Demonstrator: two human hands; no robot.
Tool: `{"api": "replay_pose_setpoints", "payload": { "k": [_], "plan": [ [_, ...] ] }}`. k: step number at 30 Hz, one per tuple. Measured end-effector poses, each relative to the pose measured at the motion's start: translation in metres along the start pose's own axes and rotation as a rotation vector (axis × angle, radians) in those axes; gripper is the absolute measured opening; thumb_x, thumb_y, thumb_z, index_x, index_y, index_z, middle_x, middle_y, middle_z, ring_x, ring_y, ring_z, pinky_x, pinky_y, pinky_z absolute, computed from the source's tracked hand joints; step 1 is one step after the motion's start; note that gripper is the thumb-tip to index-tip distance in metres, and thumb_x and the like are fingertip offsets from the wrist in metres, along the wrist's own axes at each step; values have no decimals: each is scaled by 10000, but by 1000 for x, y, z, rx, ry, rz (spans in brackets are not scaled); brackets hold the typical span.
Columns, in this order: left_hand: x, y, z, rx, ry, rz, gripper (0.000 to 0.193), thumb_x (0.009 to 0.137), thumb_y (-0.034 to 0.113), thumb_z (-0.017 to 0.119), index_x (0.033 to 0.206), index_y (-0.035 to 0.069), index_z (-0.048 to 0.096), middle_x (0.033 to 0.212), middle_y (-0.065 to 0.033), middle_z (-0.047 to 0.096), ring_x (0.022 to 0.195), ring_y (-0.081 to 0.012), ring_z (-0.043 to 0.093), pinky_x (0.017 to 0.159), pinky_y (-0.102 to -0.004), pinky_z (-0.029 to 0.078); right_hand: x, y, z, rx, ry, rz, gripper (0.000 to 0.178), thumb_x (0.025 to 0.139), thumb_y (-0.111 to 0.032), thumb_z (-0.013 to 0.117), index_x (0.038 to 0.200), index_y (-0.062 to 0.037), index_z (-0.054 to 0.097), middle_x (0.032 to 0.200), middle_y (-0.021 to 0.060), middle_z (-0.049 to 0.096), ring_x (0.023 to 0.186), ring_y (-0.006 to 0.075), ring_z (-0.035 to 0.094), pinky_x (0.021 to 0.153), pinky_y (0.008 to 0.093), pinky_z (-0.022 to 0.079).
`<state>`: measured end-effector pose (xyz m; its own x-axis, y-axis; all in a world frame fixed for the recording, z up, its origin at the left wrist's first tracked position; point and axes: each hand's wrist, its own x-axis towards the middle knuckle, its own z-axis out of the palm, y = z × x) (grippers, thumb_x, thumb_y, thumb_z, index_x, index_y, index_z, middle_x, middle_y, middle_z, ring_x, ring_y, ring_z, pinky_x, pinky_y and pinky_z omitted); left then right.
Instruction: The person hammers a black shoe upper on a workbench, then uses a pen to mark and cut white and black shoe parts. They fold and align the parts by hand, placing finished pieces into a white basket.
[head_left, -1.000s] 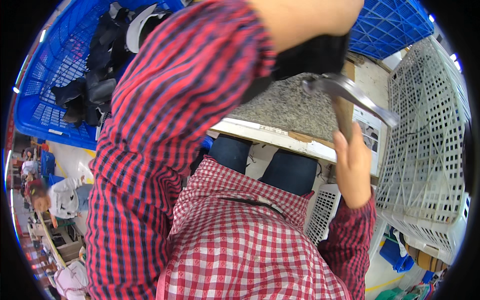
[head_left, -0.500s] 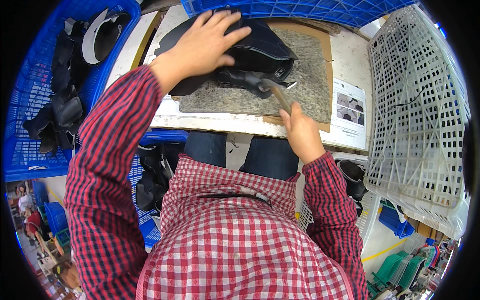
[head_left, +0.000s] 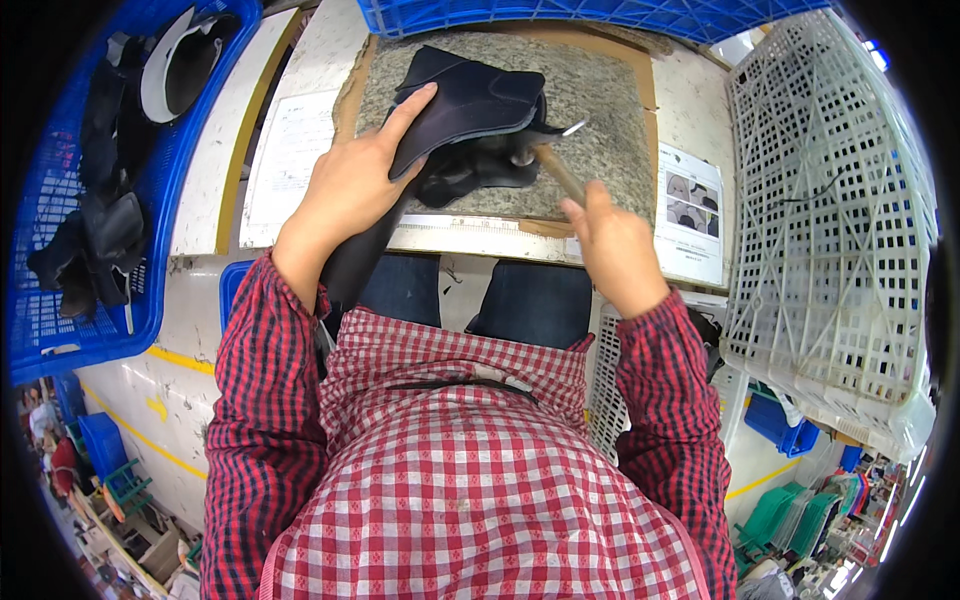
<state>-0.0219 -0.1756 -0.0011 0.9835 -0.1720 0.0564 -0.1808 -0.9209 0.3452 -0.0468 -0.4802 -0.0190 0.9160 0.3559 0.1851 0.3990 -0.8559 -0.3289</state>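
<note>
A black leather boot upper lies folded over the speckled stone slab on the table. My left hand grips its left side, index finger stretched along the top and thumb near the lower edge. A long black part of it hangs past the table's front edge, below that hand. My right hand is closed round the wooden handle of a hammer. The hammer's head is blurred and touches or nearly touches the upper's right lower side. A small white-tipped strip sticks out from the upper there.
Left stands a blue crate with black leather pieces. A white perforated basket stands at the right, and another blue crate runs along the back. Printed sheets lie beside the slab. A ruler strip edges the table's front.
The upper has been turned and drawn toward me, with part now hanging off the front. My left hand has moved down and nearer. The right hand still holds the hammer, shifted slightly.
</note>
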Motion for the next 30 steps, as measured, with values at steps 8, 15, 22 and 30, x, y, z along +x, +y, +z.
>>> {"api": "replay_pose_setpoints", "payload": {
  "k": [8, 15, 22, 30],
  "plan": [
    [19, -14, -3, -259, -155, 11, 693, 1035, 313, 600, 1620, 402, 238, 1375, -214, 635, 1206, -454, 642, 1055, -481, 493, 28, -30, -10, -16, -168, 103, 314, 1039, -285, 596, 1060, 20, 526, 703, 236, 669, 669, 465, 672, 578, 542, 519],
    [2, -2, 11, -279, -5, -93, 732, 1024, 293, 619, 1628, 355, 210, 1353, -253, 631, 1212, -451, 635, 1028, -480, 505, 14, -15, 1, 171, 26, -25, 329, 1047, -294, 580, 1086, 29, 534, 702, 236, 662, 666, 465, 663, 588, 548, 521],
    [-2, 0, 19, -211, 38, -92, 762, 1011, 334, 640, 1634, 324, 202, 1349, -292, 609, 1213, -457, 624, 1002, -486, 512, 24, -39, 2, 127, -22, 17, 358, 1055, -316, 559, 1086, 39, 525, 717, 260, 666, 684, 482, 662, 615, 562, 527],
    [-2, 0, 23, -203, 16, -73, 733, 1043, 346, 600, 1640, 329, 174, 1402, -268, 577, 1261, -460, 590, 1032, -489, 494, 20, -40, 19, -31, -71, -11, 380, 1055, -344, 556, 1070, 35, 530, 656, 226, 657, 630, 446, 674, 581, 547, 536]
  ]
}}
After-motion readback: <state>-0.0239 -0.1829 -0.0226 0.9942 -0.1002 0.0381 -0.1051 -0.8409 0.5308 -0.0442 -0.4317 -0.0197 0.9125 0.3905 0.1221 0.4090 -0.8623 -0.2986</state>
